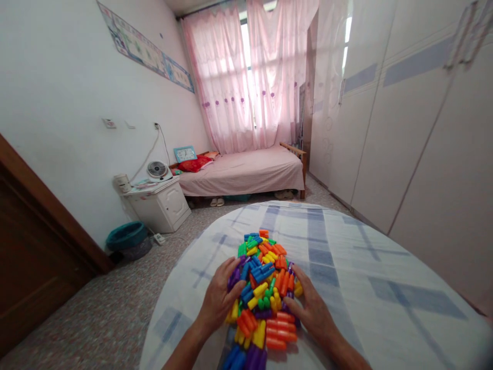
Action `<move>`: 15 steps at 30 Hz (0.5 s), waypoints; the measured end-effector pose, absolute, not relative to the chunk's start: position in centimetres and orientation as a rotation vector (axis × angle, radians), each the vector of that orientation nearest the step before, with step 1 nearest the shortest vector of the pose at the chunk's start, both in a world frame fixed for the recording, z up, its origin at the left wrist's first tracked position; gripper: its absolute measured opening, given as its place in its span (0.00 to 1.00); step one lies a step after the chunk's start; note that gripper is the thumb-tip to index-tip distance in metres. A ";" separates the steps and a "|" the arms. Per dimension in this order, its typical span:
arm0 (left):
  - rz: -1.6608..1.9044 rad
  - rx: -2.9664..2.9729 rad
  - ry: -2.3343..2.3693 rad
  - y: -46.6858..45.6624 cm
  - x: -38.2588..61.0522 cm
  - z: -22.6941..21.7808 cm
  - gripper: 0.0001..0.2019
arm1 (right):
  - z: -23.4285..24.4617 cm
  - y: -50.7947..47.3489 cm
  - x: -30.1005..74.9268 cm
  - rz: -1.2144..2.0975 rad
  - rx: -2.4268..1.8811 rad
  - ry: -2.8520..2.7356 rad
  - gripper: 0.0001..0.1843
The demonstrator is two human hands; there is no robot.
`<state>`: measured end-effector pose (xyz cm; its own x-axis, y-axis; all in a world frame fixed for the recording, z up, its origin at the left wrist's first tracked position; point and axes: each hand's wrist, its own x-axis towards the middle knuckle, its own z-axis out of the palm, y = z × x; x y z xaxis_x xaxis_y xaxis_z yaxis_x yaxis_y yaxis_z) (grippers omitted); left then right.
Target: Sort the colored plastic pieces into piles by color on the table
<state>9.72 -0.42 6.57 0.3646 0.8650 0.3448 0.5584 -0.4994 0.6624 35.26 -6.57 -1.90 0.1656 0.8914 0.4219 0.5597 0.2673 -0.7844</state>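
Observation:
A heap of colourful plastic toy pieces (pixel 262 288) lies on the cloth-covered table, in orange, blue, yellow, green and purple. Many look like short tubes joined side by side. My left hand (pixel 221 293) rests against the heap's left side, thumb and fingers apart, beside purple and blue pieces. On the opposite side, my right hand (pixel 311 306) touches the edge near orange and purple pieces, its fingers also spread. Neither hand is closed around a piece. Nearest me lie an orange block (pixel 281 331) and some blue and purple pieces, partly cut off by the frame's bottom.
The round table wears a white and blue checked cloth (pixel 323 257). Beyond it stand a pink-covered bed (pixel 246 172), a white cabinet (pixel 165 205) with a small fan (pixel 157 169), and a teal bin (pixel 129 239). Tall wardrobes (pixel 385 128) line the right.

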 end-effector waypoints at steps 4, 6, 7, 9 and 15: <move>0.808 2.052 1.495 -0.4 5.1 3.2 0.38 | -1.8 -6.6 35.1 0.424 -1.429 -1.546 0.39; 0.790 2.049 1.388 -0.4 4.7 2.2 0.40 | -1.9 -6.6 35.1 0.425 -1.424 -1.578 0.40; 0.810 2.043 1.313 -0.3 4.9 1.8 0.40 | -1.9 -6.6 35.2 0.421 -1.416 -1.598 0.41; 0.866 2.012 1.196 0.2 5.9 1.3 0.42 | -2.1 -6.6 35.2 0.410 -1.399 -1.632 0.42; 0.925 1.945 1.050 2.0 9.2 1.6 0.47 | -2.5 -6.5 35.2 0.396 -1.376 -1.671 0.44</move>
<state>9.22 2.05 1.60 0.4082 0.8791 0.2459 0.3553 -0.4012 0.8443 35.23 -6.51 -2.46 0.0323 0.9000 0.4347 0.6088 0.3272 -0.7227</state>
